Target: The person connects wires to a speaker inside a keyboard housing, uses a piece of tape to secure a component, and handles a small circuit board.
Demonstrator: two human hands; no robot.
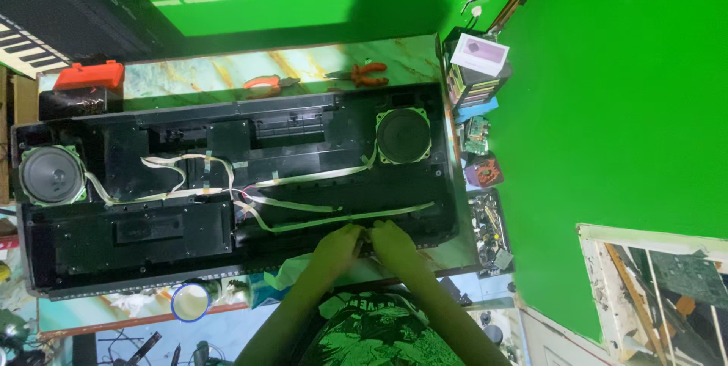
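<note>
Both hands — left hand (337, 243), right hand (390, 241) — pinch closed on the keyboard casing (227, 184) at the tabletop's (303, 62) near edge. It looks rigid, bulky (ribbon cables (303, 203) fragile) — grip edges only.

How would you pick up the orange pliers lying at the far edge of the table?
Take the orange-handled pliers by their two rubbery handles, coming straight down from above. They lie flat on the marbled tabletop, handles pointing right, metal jaws pointing left, clear of the open black keyboard case.
</note>
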